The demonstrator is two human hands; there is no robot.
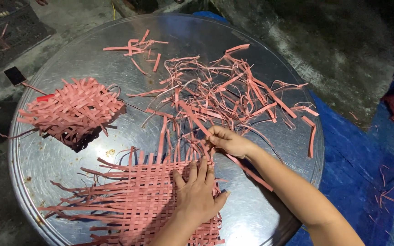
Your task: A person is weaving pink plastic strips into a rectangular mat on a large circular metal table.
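Weaving in hand: left hand (197,193) flat, fingers spread, pressing mat (137,200) onto surface (251,218); right hand (229,141) pinching strip (192,116) at mat's top edge. Next, probably: threading that strip over-under, snug against last row, mat held steady.

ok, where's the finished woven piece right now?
In the head view the finished woven piece lies at the left of the round metal tray, up-left of the mat under the left hand and apart from it.
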